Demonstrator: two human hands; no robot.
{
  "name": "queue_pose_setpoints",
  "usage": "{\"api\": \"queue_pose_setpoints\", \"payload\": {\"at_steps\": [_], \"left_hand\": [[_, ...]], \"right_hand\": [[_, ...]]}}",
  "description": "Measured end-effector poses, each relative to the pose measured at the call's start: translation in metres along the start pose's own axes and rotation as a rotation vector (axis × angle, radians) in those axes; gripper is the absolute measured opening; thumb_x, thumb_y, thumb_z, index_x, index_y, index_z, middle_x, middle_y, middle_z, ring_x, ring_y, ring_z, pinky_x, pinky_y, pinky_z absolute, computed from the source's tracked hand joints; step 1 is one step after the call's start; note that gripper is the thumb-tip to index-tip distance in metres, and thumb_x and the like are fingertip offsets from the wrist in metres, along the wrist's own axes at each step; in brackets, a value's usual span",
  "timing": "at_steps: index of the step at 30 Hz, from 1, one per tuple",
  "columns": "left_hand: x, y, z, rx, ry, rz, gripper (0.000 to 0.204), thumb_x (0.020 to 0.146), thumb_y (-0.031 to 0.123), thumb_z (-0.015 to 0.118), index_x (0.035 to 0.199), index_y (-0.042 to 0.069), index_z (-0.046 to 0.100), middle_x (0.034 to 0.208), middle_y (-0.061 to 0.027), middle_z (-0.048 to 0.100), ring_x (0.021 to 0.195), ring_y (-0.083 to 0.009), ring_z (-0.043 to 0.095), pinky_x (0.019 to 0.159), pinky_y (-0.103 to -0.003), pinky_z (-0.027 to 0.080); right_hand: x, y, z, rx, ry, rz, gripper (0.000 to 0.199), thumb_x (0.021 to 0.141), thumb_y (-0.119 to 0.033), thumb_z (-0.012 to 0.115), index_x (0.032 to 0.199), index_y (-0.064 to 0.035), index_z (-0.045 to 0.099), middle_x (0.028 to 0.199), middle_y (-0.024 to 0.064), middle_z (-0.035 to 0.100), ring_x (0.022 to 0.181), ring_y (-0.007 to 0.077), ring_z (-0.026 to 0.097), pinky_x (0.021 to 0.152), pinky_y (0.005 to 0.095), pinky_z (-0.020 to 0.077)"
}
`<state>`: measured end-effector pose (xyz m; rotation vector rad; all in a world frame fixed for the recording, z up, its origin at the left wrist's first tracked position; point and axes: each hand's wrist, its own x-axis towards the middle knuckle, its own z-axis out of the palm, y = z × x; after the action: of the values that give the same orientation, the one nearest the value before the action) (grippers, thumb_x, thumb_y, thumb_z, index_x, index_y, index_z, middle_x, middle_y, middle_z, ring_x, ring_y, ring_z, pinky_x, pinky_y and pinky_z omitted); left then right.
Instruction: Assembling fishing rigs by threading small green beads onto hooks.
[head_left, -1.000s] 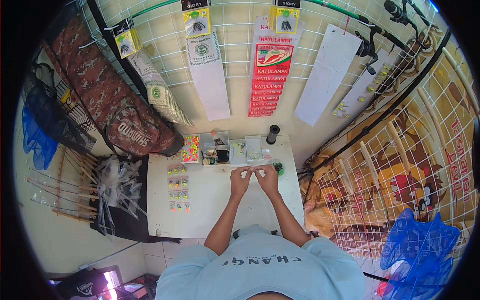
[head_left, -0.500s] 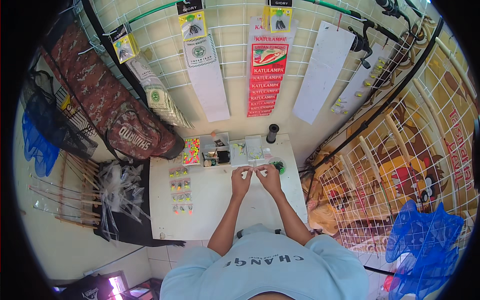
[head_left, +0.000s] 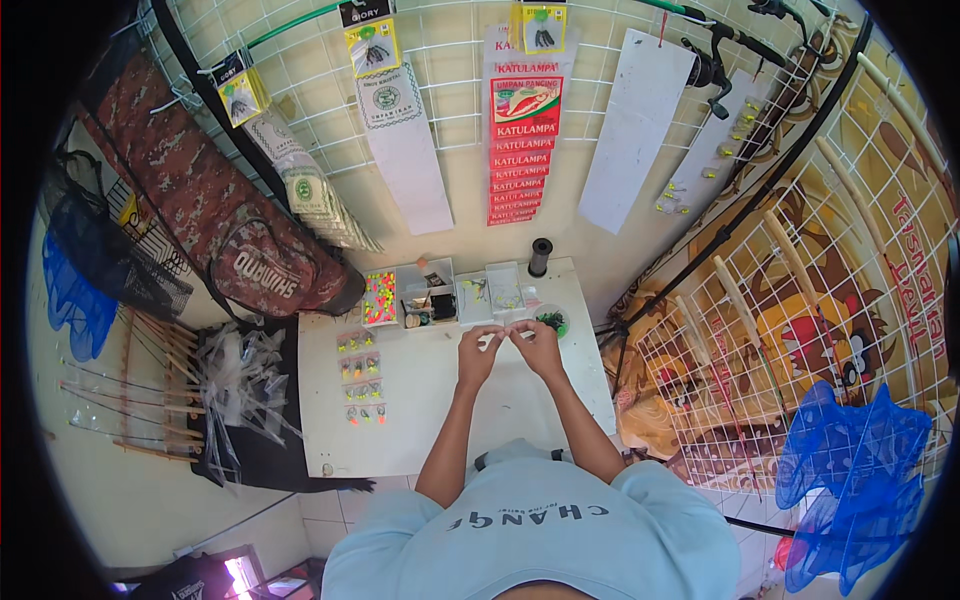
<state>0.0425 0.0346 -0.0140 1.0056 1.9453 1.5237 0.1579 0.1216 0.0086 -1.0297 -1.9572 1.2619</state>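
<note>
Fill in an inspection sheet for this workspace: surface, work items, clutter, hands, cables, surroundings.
Surface: white table, small dark marks on it.
Work items: two white trays just beyond the hands; green pieces in a round container at right; small packets in four rows at left.
Clutter: compartment box with mixed items; black cylinder standing upright.
Hands: left hand and right hand, fingertips close together; anything between too small to tell.
Cables: nothing seen that is certainly one.
Surroundings: camouflage bag left, blue nets both sides.
</note>
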Motion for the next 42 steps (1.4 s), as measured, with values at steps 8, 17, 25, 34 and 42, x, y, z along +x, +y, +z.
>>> {"api": "queue_pose_setpoints", "payload": {"at_steps": [8,17,25,34,42], "left_hand": [[0.002,0.018,-0.005,0.087,0.09,0.083,0.014,0.082,0.018,0.07,0.094,0.012,0.071,0.098,-0.0028,0.068,0.099,-0.0236,0.056,0.08,-0.037,0.049],[0.002,0.017,-0.008,0.093,0.102,0.066,0.017,0.083,0.02,0.07,0.094,0.007,0.068,0.097,-0.0059,0.067,0.096,-0.0214,0.058,0.079,-0.035,0.049],[0.004,0.018,-0.009,0.119,0.077,0.101,0.016,0.084,0.02,0.068,0.094,0.008,0.067,0.097,-0.0052,0.067,0.097,-0.0209,0.057,0.079,-0.035,0.049],[0.007,0.02,-0.015,0.082,0.055,0.063,0.012,0.082,0.017,0.068,0.092,0.009,0.068,0.096,-0.0057,0.065,0.1,-0.0254,0.053,0.081,-0.038,0.048],[0.009,0.019,-0.017,0.106,0.059,0.092,0.014,0.083,0.019,0.068,0.091,0.009,0.069,0.095,-0.0063,0.065,0.099,-0.025,0.053,0.08,-0.037,0.048]], "right_hand": [[0.003,-0.014,0.002,0.076,0.011,0.004,0.013,0.084,-0.009,0.063,0.088,0.0004,0.07,0.082,0.0125,0.07,0.077,0.0183,0.067,0.071,0.0306,0.051],[0.004,-0.021,-0.001,0.047,-0.068,-0.039,0.017,0.086,-0.016,0.062,0.091,-0.0017,0.07,0.083,0.0106,0.071,0.077,0.0177,0.067,0.066,0.0293,0.0503],[0.011,-0.02,-0.009,-0.067,-0.097,-0.099,0.021,0.084,-0.022,0.066,0.091,-0.0034,0.071,0.085,0.0098,0.069,0.08,0.019,0.061,0.071,0.0312,0.0477],[0.015,-0.019,-0.006,-0.042,-0.117,-0.097,0.02,0.085,-0.023,0.067,0.088,-0.0034,0.072,0.082,0.0077,0.071,0.074,0.0145,0.061,0.071,0.0308,0.046],[0.016,-0.026,-0.007,-0.02,-0.169,-0.047,0.027,0.083,-0.03,0.07,0.09,-0.0044,0.072,0.081,0.0051,0.071,0.071,0.0121,0.058,0.072,0.0297,0.0436]]}}
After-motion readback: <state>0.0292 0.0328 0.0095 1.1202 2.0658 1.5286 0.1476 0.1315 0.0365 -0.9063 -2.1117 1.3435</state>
